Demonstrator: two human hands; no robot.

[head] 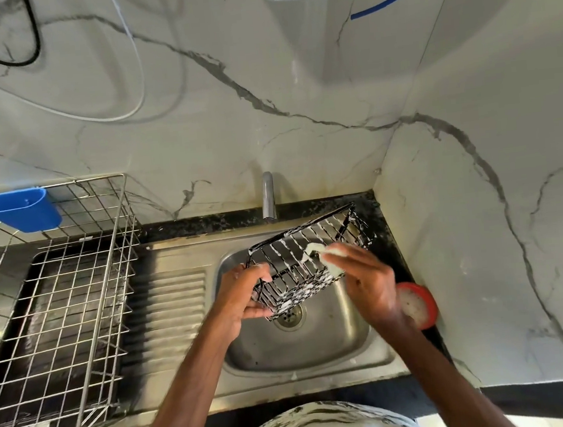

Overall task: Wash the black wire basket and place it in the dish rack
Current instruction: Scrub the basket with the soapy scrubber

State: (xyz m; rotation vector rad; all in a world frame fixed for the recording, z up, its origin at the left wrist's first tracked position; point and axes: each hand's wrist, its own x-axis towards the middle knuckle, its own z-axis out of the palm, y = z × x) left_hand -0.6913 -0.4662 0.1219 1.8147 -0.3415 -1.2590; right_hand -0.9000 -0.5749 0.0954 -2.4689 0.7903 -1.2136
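The black wire basket (312, 258), streaked with white soap foam, hangs tilted over the steel sink (364, 339). My left hand (245, 296) grips its near left corner, fingers curled round the wires. My right hand (361, 274) holds a pale soapy sponge (329, 255) against the inside of the basket. The steel dish rack (58, 303) stands on the counter to the left of the sink, with nothing on its grid.
A blue plastic cup (21, 209) hangs on the rack's back left corner. The tap (268, 194) rises behind the sink. A red round soap dish (417, 303) sits at the sink's right edge, beside the marble wall. The ribbed drainboard (172, 310) lies between sink and rack.
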